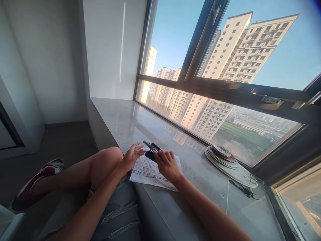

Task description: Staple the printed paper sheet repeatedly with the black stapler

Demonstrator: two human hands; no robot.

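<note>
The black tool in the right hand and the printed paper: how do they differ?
The tool is black with a metal part; the paper is white with dark print. The right hand grips the tool; the paper lies on the ledge. The paper is wider than the tool. Both are near the left hand.

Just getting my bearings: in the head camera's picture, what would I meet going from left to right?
Red-and-white shoe, left hand, black-and-silver object, right hand, stack of flat, mostly round things.
</note>
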